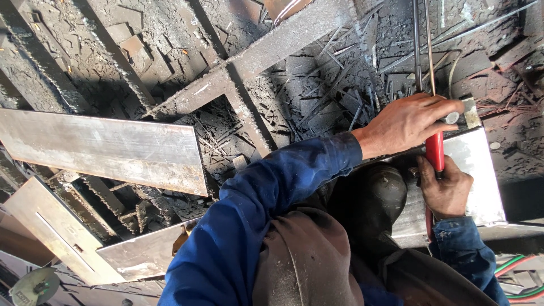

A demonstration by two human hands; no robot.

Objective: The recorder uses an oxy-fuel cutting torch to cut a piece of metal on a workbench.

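Observation:
My left hand (405, 122) reaches out on a blue-sleeved arm and closes around the front of a red-handled torch (435, 148), near a small silver knob (451, 118). My right hand (447, 190) grips the rear of the same red handle, just below the left hand. Two thin metal tubes (422, 45) run from the torch toward the top of the view. Both hands are over a grey steel plate (479, 170) at the right. The torch tip is out of sight.
A long flat steel bar (102, 147) lies at the left on a slag-crusted metal grating (249, 62) littered with scrap rods. More plates (141, 255) sit at lower left. Green and red hoses (518, 266) trail at lower right. My dark-trousered knee (368, 198) is beside the plate.

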